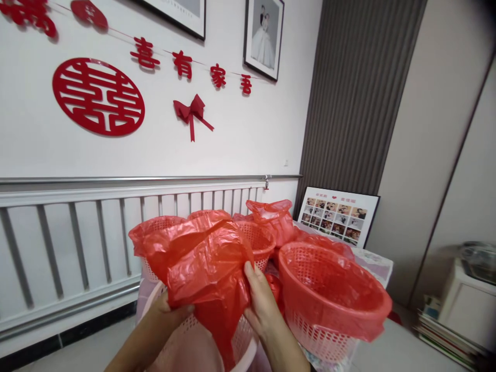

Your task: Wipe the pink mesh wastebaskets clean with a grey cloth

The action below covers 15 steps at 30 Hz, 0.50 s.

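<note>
Both my hands hold a thin red plastic bag (209, 258) up in front of me, partly spread and crinkled. My left hand (174, 310) grips its lower left edge, with the fingers partly hidden behind the film. On the right side, my right hand (258, 292) pinches the bag between thumb and fingers. Directly below the bag is a pink perforated plastic basket (248, 356), with no red film over the visible part of its rim. To the right stands another pink basket (325, 330) with a red bag lining it and folded over its rim.
Behind the held bag are more pink baskets (258, 235) and a bunched red bag (275, 217) on a cloth-covered table (382, 263). A white radiator (89, 248) runs along the wall. A framed photo collage (337, 214) leans at the back; a white cabinet (470, 299) stands far right.
</note>
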Available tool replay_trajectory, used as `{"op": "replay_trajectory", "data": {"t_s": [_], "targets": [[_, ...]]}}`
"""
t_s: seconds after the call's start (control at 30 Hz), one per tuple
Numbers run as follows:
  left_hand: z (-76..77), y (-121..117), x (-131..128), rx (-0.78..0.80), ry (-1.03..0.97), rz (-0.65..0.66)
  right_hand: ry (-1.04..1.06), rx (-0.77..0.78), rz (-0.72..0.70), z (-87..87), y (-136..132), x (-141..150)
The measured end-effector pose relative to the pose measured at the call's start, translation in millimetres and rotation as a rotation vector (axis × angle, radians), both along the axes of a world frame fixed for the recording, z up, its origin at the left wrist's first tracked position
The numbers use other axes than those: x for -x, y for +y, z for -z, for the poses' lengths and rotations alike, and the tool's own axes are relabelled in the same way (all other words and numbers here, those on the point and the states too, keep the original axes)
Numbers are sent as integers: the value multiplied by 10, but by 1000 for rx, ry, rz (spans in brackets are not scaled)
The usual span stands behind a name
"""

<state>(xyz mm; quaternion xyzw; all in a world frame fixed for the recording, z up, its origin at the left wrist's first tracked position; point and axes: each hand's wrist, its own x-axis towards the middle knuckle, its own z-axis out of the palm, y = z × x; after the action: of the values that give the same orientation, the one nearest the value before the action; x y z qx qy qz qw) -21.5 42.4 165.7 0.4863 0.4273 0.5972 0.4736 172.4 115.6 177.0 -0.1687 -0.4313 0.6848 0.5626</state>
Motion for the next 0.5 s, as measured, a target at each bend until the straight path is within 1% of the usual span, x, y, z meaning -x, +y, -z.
{"op": "replay_trajectory", "data": {"t_s": [0.07, 0.13, 0.17, 0.2, 0.27, 0.37, 0.43, 0.5], "targets": [[8, 44, 23, -1, -152, -85, -58, -98, -172, -42, -71, -39], [-10, 85, 34, -5, -234, -159, -225, -225, -336, -51, -135, -49], [-24, 99, 31, 1, -233, -199, -314, -273, -377, -43, -158, -38], [-40, 108, 22, 11, -209, -241, -377, -306, -386, -26, -174, -15], [-79, 110, 0, 21, -116, -351, -388, -332, -349, 22, -176, 52], [-146, 90, 17, -23, 23, -515, -217, -273, -234, 93, -107, 134], [-180, 81, 87, -47, 80, -567, -138, -210, -135, 120, -33, 135], [-192, 84, 183, -49, 181, -593, -156, -183, -21, 123, 36, 92]]}}
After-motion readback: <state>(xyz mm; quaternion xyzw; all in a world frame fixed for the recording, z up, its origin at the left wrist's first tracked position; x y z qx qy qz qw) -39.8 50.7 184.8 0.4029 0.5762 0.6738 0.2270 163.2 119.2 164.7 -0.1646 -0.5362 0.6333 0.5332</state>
